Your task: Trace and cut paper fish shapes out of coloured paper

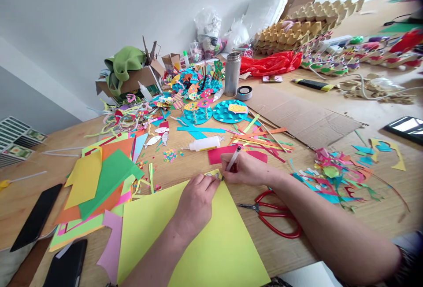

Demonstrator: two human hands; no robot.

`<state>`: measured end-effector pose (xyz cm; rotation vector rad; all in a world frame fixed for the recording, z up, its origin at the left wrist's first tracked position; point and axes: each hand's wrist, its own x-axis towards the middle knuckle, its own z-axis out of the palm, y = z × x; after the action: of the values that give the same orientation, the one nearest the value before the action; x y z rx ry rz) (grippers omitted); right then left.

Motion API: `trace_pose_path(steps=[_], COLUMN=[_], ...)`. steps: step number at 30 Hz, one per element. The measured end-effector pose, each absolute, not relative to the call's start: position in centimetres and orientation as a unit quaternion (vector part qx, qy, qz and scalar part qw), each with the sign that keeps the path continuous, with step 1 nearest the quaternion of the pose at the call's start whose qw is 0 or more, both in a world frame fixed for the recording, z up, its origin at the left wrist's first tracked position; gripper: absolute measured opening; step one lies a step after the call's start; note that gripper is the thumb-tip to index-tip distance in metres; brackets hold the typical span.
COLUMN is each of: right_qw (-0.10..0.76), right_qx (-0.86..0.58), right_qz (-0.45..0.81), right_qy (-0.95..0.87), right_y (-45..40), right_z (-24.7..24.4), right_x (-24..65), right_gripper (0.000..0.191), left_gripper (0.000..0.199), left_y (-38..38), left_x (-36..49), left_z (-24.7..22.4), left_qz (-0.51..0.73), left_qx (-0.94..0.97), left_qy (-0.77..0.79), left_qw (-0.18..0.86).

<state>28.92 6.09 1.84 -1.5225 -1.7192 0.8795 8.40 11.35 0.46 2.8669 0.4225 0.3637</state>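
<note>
A large sheet of yellow paper point(228, 238) lies on the table. My left hand point(197, 201) presses on its far edge, fingers curled together over a small pale paper cutout point(211, 174), mostly hidden beneath them. My right hand point(246, 168) grips a whitish marker pen point(234, 157), its tip down at the paper's far corner beside my left fingertips. Under my right forearm lie red-handled scissors point(269, 213), blades slightly apart. Just beyond my hands are a piece of dark pink paper point(216, 155) and a white glue bottle point(206, 143) on its side.
Coloured sheets point(109, 172) are stacked at left near two phones point(36, 216). Paper scraps point(333, 177) spread at right. Behind stand blue-painted discs point(230, 111), paper fish, a metal flask point(233, 73), flat cardboard point(291, 113) and egg trays point(297, 25).
</note>
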Motion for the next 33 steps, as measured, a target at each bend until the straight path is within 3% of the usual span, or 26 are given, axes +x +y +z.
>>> trace_pose_path(steps=[33], right_qw=[0.358], right_qx=[-0.588], right_qz=[0.336], right_qy=[-0.643], right_y=[6.24], right_z=[1.67], right_x=[28.98], right_gripper=[0.012], left_gripper=[0.045], left_y=[11.30], left_x=[8.38], left_z=[0.20], left_qz=[0.121], left_qx=[0.976], left_qy=[0.144], left_qw=[0.106])
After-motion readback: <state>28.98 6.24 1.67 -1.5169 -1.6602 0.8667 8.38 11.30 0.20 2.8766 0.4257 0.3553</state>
